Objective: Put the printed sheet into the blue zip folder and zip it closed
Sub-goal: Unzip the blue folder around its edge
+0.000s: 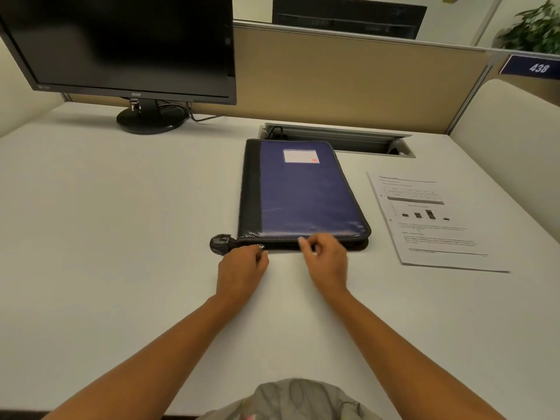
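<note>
The folder [303, 192] lay shut on the desk [121, 237], the sheet [430, 219] flat at its 3 o'clock, not yet inside. At the folder's 6 o'clock edge our left grip [242, 265] pinched the pull [260, 246], likely to unzip; our right grip [325, 256] curled there, hold unclear, probably steadying. The monitor [121, 47] read "acer", a sign [538, 68] "438".

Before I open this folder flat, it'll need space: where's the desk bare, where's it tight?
Widest bare patch: the desk left of the blue zip folder, in front of the monitor base. Narrower strip between folder and printed sheet. Crowded: the cable tray just behind the folder, and its near edge, where the left hand and right hand sit.
</note>
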Demonstrator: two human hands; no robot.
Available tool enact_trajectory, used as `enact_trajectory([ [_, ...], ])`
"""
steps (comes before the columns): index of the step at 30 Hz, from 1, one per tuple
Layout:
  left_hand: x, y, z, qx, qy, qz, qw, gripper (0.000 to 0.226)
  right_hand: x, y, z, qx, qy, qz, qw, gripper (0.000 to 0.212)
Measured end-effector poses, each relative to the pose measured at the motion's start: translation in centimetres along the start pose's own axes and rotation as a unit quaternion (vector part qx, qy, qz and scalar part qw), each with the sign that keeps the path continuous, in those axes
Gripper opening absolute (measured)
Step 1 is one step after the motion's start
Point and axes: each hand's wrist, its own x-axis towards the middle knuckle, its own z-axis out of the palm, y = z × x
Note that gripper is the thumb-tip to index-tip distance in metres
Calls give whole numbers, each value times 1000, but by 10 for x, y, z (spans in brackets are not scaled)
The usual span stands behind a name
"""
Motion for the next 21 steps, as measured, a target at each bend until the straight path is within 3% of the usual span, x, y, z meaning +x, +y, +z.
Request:
enact_trajectory([
  [3,-5,6,1,-9,-15,33,999,24,-11,-15,12,11,-128,23,991,26],
  [6,-9,2,-6,-51,-39,77,995,18,-13,-24,16,3,-168,47,985,34],
  [8,-11,-6,-11,-76,-31,106,991,12,-13,-28,17,-12,-170,58,984,37],
  [10,-12,-15,-18,-111,37,119,986,3,-15,-30,18,-25,-165,70,984,37],
  [13,-6,-28,-23,-115,136,87,980,13,-18,-33,20,-48,-152,87,983,30],
  [17,10,-43,-21,-105,59,34,992,33,-23,-38,26,-74,-127,89,985,26],
  [21,16,-47,-20,-124,13,33,992,20,-26,-37,30,-89,-99,75,988,17],
])
